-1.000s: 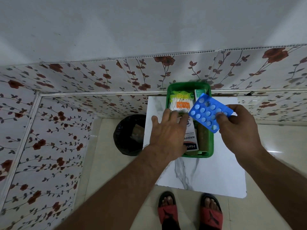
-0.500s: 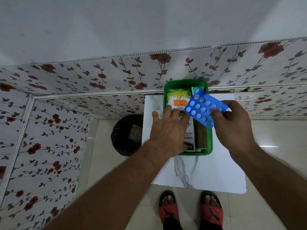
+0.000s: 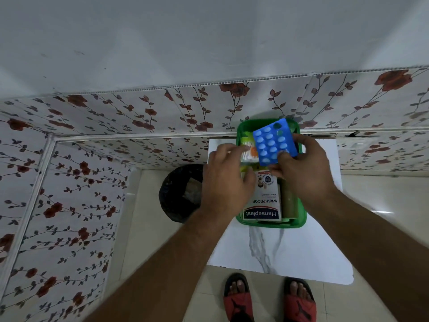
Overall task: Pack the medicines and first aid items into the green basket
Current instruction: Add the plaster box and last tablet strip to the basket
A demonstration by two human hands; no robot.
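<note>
Bare arms and red sandals: what I am seeing of the person on my feed.

I am seeing both forearms coming in bare, with no sleeves, watch, rings or bands showing anywhere up to the left hand point(image 3: 226, 180) or the right hand point(image 3: 304, 173). Fine hair is showing along the forearms, and the short nails are showing on the left hand's fingers point(image 3: 224, 148). Below both hands, at the bottom edge, the feet are wearing open-toed slide sandals: the left sandal point(image 3: 236, 300) and the right sandal point(image 3: 300, 303) are each showing a wide red strap with a black mark across it, a black sole around it, and toes sticking out in front.
</note>
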